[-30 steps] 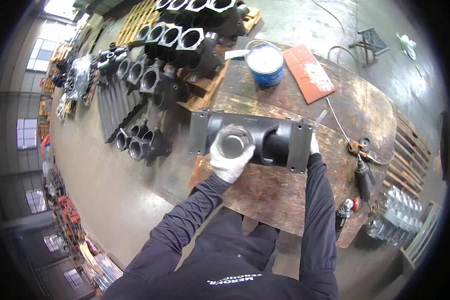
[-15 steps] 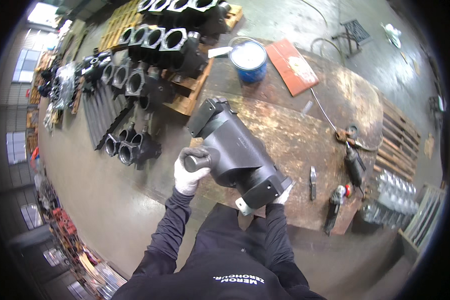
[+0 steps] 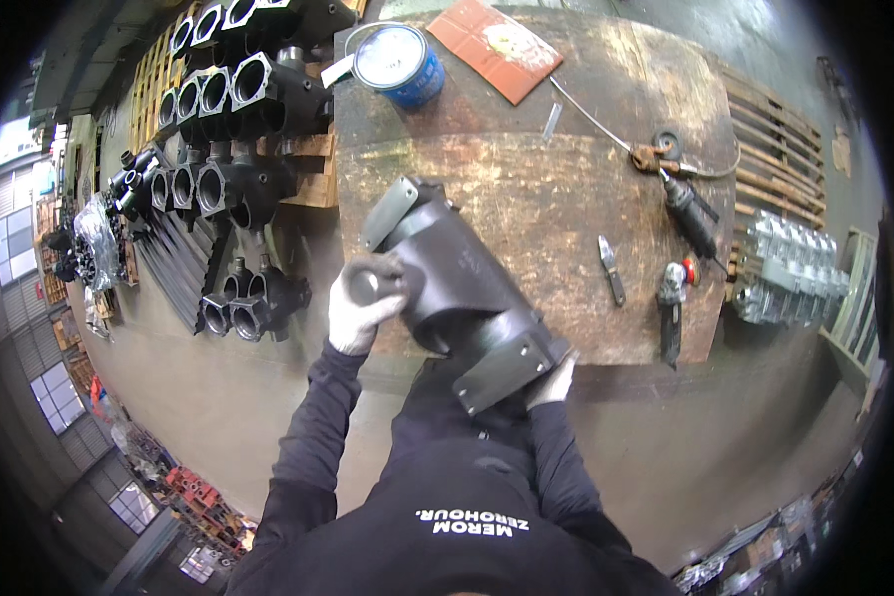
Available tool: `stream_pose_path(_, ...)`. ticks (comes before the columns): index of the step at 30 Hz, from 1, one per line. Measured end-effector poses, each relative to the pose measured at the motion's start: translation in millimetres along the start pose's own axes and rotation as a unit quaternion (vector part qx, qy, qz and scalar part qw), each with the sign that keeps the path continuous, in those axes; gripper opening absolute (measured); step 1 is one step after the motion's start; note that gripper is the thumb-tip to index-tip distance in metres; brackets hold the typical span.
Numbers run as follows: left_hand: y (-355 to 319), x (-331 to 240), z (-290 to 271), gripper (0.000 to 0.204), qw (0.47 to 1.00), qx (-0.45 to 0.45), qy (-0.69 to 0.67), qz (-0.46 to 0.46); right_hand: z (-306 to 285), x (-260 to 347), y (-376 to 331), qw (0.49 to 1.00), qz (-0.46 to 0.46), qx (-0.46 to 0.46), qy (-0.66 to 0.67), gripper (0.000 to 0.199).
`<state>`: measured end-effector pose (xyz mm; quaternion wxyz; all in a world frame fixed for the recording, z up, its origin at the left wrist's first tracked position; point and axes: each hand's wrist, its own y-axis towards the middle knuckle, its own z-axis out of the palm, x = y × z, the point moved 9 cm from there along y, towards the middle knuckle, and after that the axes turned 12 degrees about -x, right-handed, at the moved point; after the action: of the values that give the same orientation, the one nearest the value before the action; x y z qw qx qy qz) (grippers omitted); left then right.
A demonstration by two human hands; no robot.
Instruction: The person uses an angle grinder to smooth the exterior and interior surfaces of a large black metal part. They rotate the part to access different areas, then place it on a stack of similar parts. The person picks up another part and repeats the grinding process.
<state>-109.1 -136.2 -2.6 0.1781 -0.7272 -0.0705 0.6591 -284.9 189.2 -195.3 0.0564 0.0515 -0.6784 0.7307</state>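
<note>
A large black metal housing (image 3: 472, 268), with a cylindrical body, flat bolted end plates and a round side stub, is tilted at the near edge of the worn wooden table (image 3: 526, 199). My left hand (image 3: 356, 310), in a white-and-grey glove, is wrapped round the side stub. At the housing's near right end, my gloved right hand (image 3: 554, 383) grips its edge; most of the fingers are hidden beneath the part. To the right on the table lie a putty knife (image 3: 611, 270) and an angle grinder (image 3: 671, 313).
A blue paint bucket (image 3: 402, 68) and a red-brown board (image 3: 495, 48) sit at the table's far side. A black power tool (image 3: 692, 217) with a hose lies at right. Similar black housings (image 3: 233, 189) stand left, some on pallets. Clear-wrapped metal parts (image 3: 793, 270) stand right of the table.
The housing has turned in my hands, so its end plates show more face-on. My view has shifted, moving the table and tools within the picture. Both hands keep their hold.
</note>
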Motion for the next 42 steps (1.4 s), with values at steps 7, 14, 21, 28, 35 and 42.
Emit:
stream_pose_path(7, 20, -11, 51, 0.039, 0.999, 0.028, -0.014, 0.014, 16, 22, 15, 0.997, 0.019, 0.075, -0.016, 0.081)
stream_pose_path(14, 30, -17, 77, 0.034, 0.999, 0.024, -0.02, 0.026, 17, 29, 20, 0.994, 0.032, 0.105, 0.025, 0.085)
stream_pose_path(21, 37, -22, 104, 0.029, 0.999, 0.04, 0.027, 0.025, 19, 59, 42, 0.989, 0.041, 0.113, 0.09, 0.09)
stream_pose_path(28, 31, -21, 75, 0.033, 1.0, 0.005, -0.002, 0.026, 30, 52, 27, 0.994, 0.005, 0.063, 0.084, 0.081)
stream_pose_path(35, 17, -26, 6, 0.034, 0.996, -0.07, -0.002, 0.058, 15, 16, 4, 0.998, -0.003, -0.008, 0.058, 0.068)
stream_pose_path(42, 74, -27, -4, 0.032, 0.995, -0.091, 0.01, 0.027, 13, -40, -47, 0.995, 0.055, -0.064, 0.057, 0.055)
